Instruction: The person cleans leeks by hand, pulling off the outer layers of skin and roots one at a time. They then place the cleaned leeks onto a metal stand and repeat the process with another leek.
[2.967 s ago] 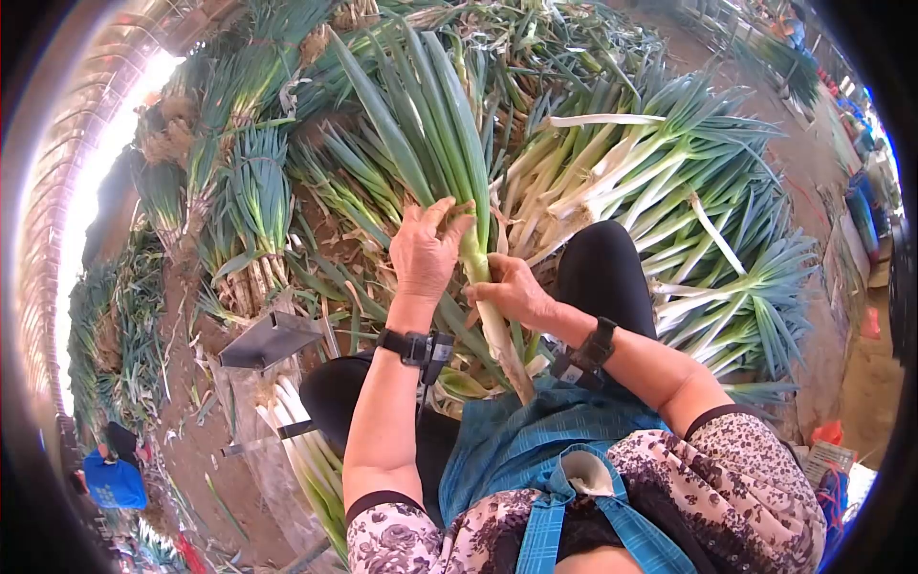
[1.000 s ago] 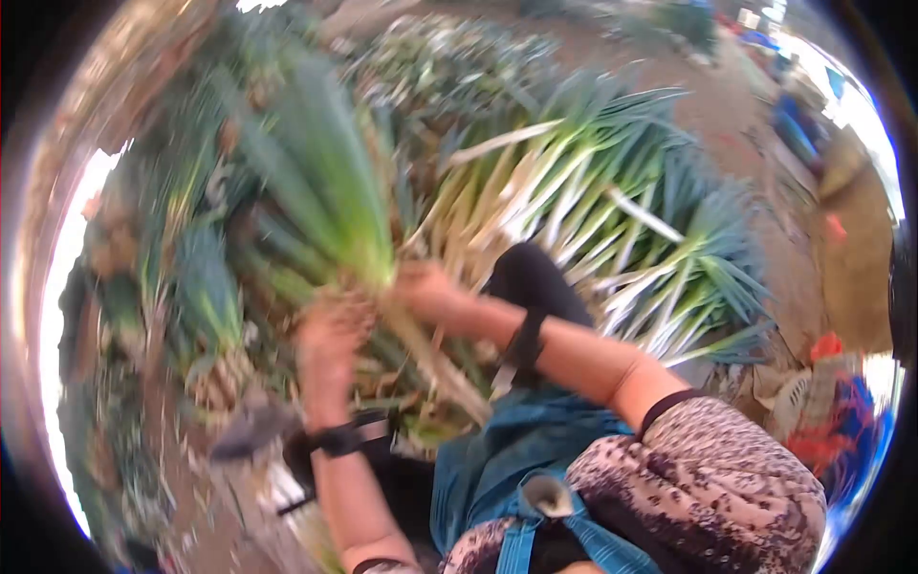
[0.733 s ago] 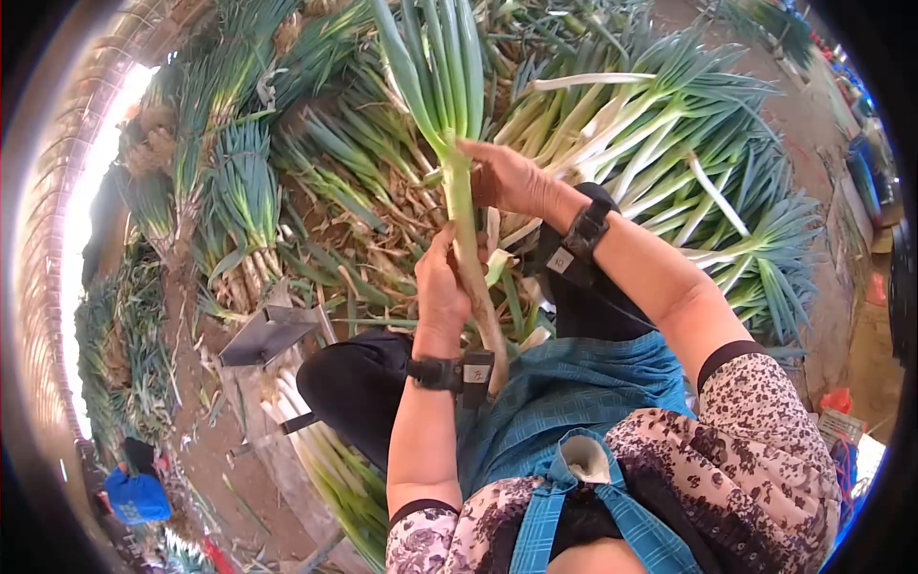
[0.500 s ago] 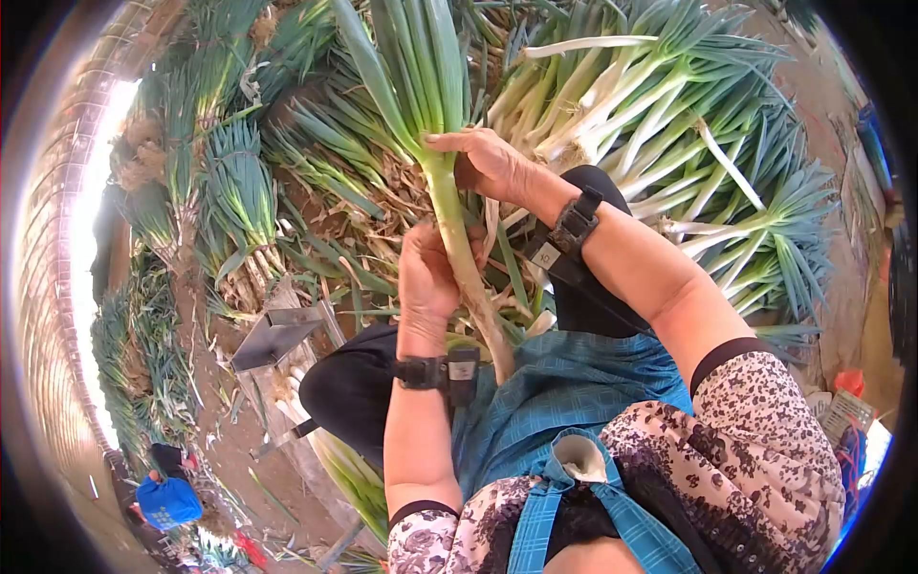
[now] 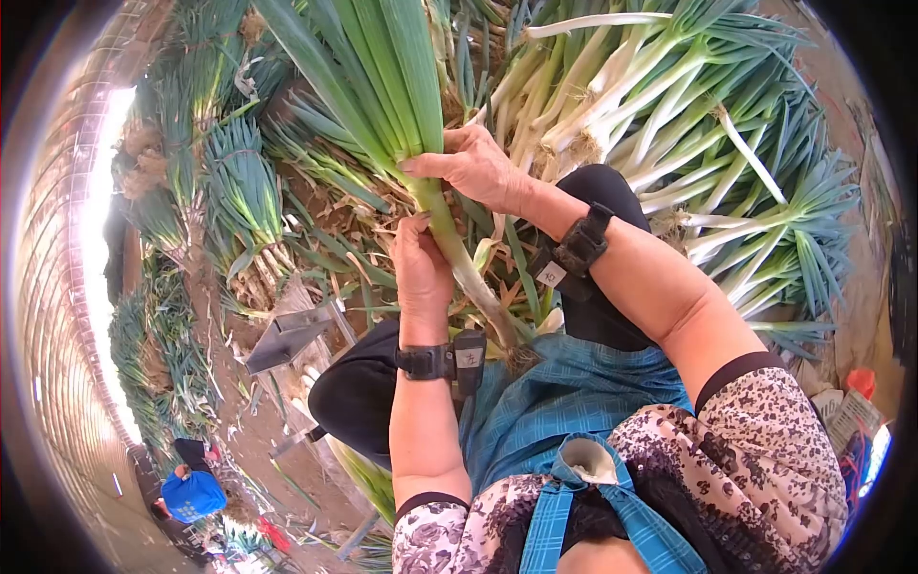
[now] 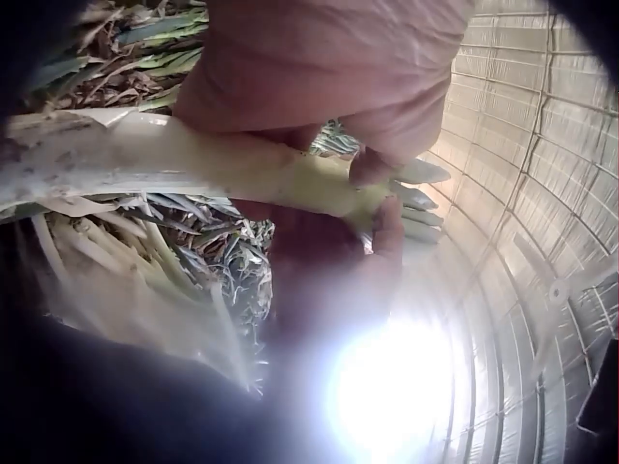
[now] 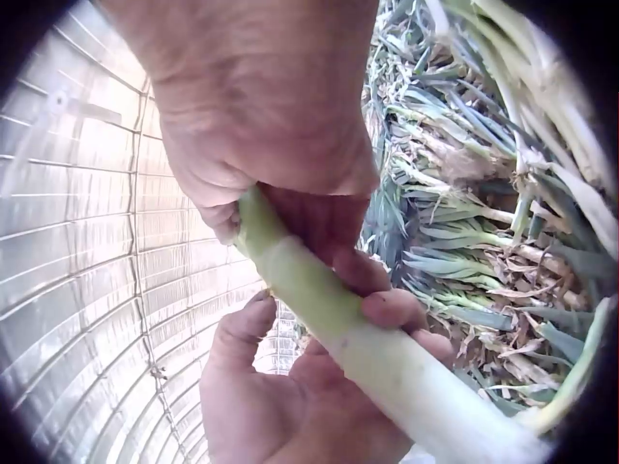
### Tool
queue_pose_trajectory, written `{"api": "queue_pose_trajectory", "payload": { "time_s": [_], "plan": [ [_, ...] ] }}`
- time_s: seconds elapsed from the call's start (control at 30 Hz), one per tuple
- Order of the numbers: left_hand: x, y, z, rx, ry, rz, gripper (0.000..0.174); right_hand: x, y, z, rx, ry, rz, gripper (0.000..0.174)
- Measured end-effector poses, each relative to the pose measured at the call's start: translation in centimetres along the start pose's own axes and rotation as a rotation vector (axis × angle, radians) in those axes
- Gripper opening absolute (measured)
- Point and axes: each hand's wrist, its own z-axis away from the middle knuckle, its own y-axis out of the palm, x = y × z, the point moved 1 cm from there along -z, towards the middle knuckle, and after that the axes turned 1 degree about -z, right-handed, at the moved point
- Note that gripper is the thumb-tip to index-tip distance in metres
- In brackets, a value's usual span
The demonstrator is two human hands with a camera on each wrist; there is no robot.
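We see a person seated among leeks, both hands clamped on a single leek [image 5: 457, 251] held aslant above the lap. The right hand [image 5: 483, 174] grips it where the stalk opens into leaves, its thumb laid across the front. The left hand [image 5: 421, 266], just below and close beside it, curls its fingers round the paler stalk; from the right wrist we see those fingertips come over the far side. The leaves fan up and away from the person, while the root end points back to the blue plaid apron [image 5: 583, 381], whether touching it we cannot tell.

To the right, beyond a black-clad knee [image 5: 602, 196], lies a heap of white-stalked leeks [image 5: 660, 124]. To the left we find a bundle [image 5: 241, 182] of leeks, a metal plate [image 5: 290, 339] near the other knee, and pale stalks [image 5: 363, 475] beside that leg. A second person in blue [image 5: 193, 495] appears at lower left, near a curved, ribbed wall [image 5: 72, 258].
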Motion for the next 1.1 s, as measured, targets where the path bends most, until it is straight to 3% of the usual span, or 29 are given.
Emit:
{"api": "queue_pose_trajectory", "payload": {
  "time_s": [0.2, 0.27, 0.3, 0.4, 0.6, 0.67, 0.73, 0.8, 0.83, 0.87, 0.9, 0.93, 1.0, 1.03, 1.1],
  "plan": [
    [0.1, 0.1, -1.2, -0.041, -0.045, -0.004, 0.031, 0.4, 0.5, 0.2, -0.08, -0.014, -0.044, 0.028],
    [-0.4, -0.5, -1.2, 0.026, -0.079, 0.039, 0.034, 0.7, -0.1, -0.1, 0.058, 0.058, 0.051, 0.031],
    [-0.8, -1.0, -1.1, 0.066, -0.114, 0.078, 0.037, 0.4, 0.0, -0.3, 0.148, 0.08, -0.176, 0.034],
    [-1.4, -1.2, 0.0, 0.142, -0.066, 0.072, 0.031, -0.1, 0.4, 0.0, 0.234, 0.067, -0.234, 0.029],
    [-0.8, -2.0, 1.1, -0.005, -0.087, 0.075, 0.038, -0.7, 1.2, 0.6, 0.312, 0.074, -0.129, 0.031],
    [-0.2, -2.7, 1.0, -0.024, -0.085, 0.046, 0.037, -1.1, 1.7, 0.8, 0.259, -0.039, -0.101, 0.031],
    [0.4, -3.3, 0.3, -0.078, -0.048, -0.18, 0.038, -1.7, 1.8, 0.7, 0.234, -0.016, -0.059, 0.032],
    [0.0, -3.8, 0.3, -0.054, -0.063, -0.161, 0.037, -1.9, 2.2, 0.2, 0.217, -0.011, -0.009, 0.032],
    [-0.5, -4.2, 0.9, 0.003, 0.124, -0.569, 0.037, -2.0, 2.3, 0.2, 0.186, 0.023, -0.046, 0.034],
    [-0.7, -3.4, 1.7, -0.083, 0.175, -0.53, 0.037, -2.1, 2.2, 0.1, 0.151, 0.06, -0.082, 0.037],
    [-0.9, -2.6, 2.5, -0.169, 0.229, -0.493, 0.039, -2.0, 2.3, -0.1, 0.119, -0.053, -0.086, 0.045],
    [-0.4, -2.6, 2.6, -0.168, 0.221, -0.493, 0.039, -2.1, 2.1, -0.2, 0.114, -0.047, -0.087, 0.045],
    [-0.1, -3.2, 3.2, -0.254, 0.793, -1.237, 0.047, -2.2, 2.1, -0.4, 0.07, -0.09, 0.047, 0.052],
    [0.1, -3.4, 3.0, -0.259, 0.906, -1.332, 0.043, -2.4, 2.4, -0.4, 0.055, -0.111, 0.011, 0.055],
    [0.3, -4.1, 2.1, -0.23, 0.958, -1.347, 0.035, -2.4, 2.8, -0.1, 0.053, -0.093, 0.018, 0.056]
  ]
}}
